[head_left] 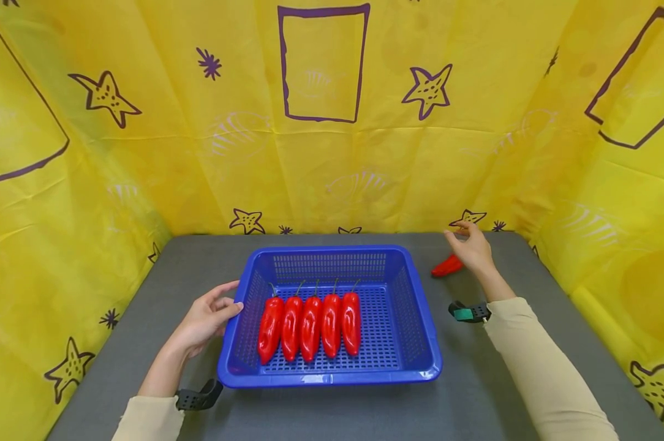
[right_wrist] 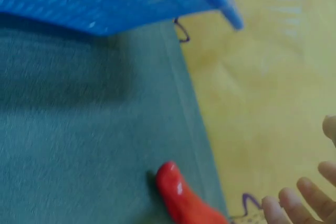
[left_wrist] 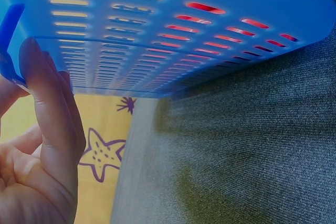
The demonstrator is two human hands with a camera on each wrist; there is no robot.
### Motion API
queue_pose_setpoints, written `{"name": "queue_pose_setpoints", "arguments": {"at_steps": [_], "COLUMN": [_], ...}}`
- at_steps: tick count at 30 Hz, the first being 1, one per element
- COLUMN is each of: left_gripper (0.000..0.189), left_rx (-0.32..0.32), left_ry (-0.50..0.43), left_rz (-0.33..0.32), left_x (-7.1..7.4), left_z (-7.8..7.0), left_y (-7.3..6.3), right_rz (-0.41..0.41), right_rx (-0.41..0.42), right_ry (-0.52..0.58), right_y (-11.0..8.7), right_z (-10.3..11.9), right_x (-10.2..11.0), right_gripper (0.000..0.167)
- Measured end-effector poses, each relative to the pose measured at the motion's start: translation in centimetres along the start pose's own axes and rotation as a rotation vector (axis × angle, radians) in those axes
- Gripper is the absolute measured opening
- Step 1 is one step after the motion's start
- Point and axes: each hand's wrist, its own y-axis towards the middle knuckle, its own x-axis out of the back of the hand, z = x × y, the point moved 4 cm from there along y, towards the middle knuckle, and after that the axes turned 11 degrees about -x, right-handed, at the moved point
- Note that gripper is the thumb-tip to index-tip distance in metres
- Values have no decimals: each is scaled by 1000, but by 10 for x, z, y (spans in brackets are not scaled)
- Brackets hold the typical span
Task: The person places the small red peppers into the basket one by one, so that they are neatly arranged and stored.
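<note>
A blue plastic basket [head_left: 332, 378] with slotted walls sits on the grey table. Several glossy red chili peppers [head_left: 310, 329] lie side by side in its left and middle part, green stems toward the far wall. At the basket's left rim my left hand [head_left: 204, 318] grips the edge, thumb over the top and fingers [left_wrist: 44, 82] against the outer wall. To the right of the basket, one more red chili pepper [head_left: 446, 266] lies on the table, its far end hidden behind my right hand [head_left: 473, 248]. That hand hovers over it, fingers [right_wrist: 294, 205] spread and holding nothing.
Yellow cloth [head_left: 332, 177] with drawn starfish and fish hangs behind the grey table [head_left: 332, 413] and along both sides. Each wrist wears a black strap, the right one [head_left: 468, 313] with a green patch. The basket's right wall stands between the lone pepper and the others.
</note>
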Motion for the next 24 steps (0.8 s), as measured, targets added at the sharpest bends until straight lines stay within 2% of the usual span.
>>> {"name": "queue_pose_setpoints", "arguments": {"at_steps": [12, 24], "left_gripper": [66, 66], "left_rx": [-7, -17], "left_ry": [-1, 8], "left_rz": [6, 9], "left_x": [-2, -1], "left_z": [-4, -4], "left_y": [-1, -3], "right_rz": [-87, -107], "right_rx": [-109, -186], "right_ry": [-19, -50], "right_y": [4, 8], "right_z": [-37, -69], "right_x": [3, -12], "right_gripper": [66, 66]}}
